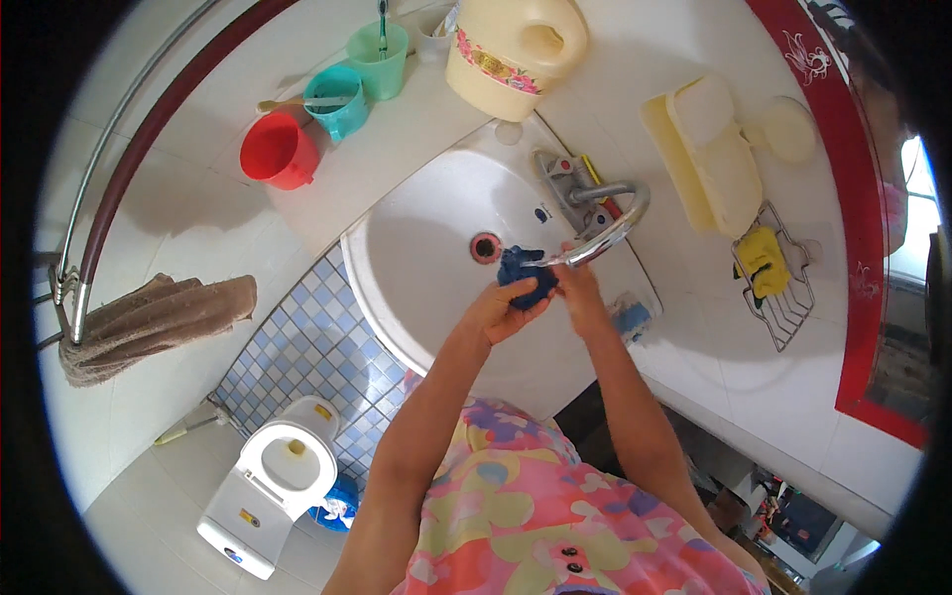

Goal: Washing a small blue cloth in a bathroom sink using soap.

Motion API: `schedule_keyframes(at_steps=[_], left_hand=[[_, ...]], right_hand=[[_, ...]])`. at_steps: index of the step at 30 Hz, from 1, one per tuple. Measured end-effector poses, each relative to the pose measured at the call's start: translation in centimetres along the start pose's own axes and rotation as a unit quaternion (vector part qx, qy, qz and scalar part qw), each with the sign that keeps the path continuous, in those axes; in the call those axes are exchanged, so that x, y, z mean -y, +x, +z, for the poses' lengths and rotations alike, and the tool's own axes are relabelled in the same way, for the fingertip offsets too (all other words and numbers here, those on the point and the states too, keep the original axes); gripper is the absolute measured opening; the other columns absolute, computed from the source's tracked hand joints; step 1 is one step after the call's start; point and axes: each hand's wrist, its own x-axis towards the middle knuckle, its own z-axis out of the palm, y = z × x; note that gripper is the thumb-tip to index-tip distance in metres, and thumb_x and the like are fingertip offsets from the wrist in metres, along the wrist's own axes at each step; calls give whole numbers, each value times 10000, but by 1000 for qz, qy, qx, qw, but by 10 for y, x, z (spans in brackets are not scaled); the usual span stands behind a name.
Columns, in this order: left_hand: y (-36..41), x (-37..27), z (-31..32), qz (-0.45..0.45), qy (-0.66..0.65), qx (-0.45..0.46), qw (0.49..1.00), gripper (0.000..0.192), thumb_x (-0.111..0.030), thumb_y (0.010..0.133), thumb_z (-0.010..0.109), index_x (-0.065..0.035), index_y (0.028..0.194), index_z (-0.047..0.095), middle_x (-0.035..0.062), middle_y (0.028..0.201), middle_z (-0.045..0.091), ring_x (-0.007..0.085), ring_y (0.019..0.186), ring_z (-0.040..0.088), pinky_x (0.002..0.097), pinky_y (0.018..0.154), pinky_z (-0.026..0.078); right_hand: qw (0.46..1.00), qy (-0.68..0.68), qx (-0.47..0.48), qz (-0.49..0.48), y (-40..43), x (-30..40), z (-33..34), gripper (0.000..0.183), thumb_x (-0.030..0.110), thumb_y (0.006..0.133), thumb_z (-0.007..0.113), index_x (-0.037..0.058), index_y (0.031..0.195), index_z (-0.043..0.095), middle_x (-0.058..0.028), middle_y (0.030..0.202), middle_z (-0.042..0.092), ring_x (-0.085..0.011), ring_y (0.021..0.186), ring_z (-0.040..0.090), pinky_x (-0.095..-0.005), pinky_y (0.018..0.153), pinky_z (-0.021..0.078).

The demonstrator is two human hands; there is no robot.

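Note:
Over the white washbasin [431,223], a bunched dark blue cloth [529,286] lies in my left hand [506,309], thumb on top. Water from the curved chrome faucet [610,230] runs onto the cloth. My right hand [576,286] is at the cloth's right side, partly behind the spout; whether its fingers grip the cloth is hard to tell. The basin's drain [486,248] shows just left of the cloth.
Red [279,152], teal [335,104] and green [378,59] cups and a cream jug [513,59] stand behind the basin. A wire rack [781,297] holds a yellow sponge [762,264]. A brown towel [163,320] hangs left, above a toilet [275,483].

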Motion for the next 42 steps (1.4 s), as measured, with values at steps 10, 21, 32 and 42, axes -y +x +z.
schedule_keyframes(at_steps=[10,21,32,42], left_hand=[[-9,1,22,-128,173,6,977,169,-60,672,596,-99,760,458,-2,670,454,52,507,412,154,368,303],[15,33,-16,266,658,-110,696,157,-167,688,564,-37,763,520,78,619,558,202,509,522,333,466,412],[-14,21,1,-89,440,-74,891,155,-188,639,597,-68,649,499,47,539,479,139,387,425,255,332,304],[-21,29,0,-117,330,-79,933,120,-131,641,580,-100,680,471,-27,536,388,44,396,314,184,334,201]], right_hand=[[957,-70,267,-92,11,29,15,177,83,731,519,65,906,545,-75,874,532,-149,791,502,-272,706,417],[905,-377,107,-166,22,4,47,160,183,770,490,42,834,529,-121,728,559,-224,671,534,-302,635,418],[987,29,148,62,-5,-9,20,161,131,738,556,23,848,511,-113,875,566,-184,822,534,-299,709,433],[978,43,188,82,-15,34,48,150,139,789,482,-6,798,520,-37,604,465,-82,512,426,-215,466,361]])
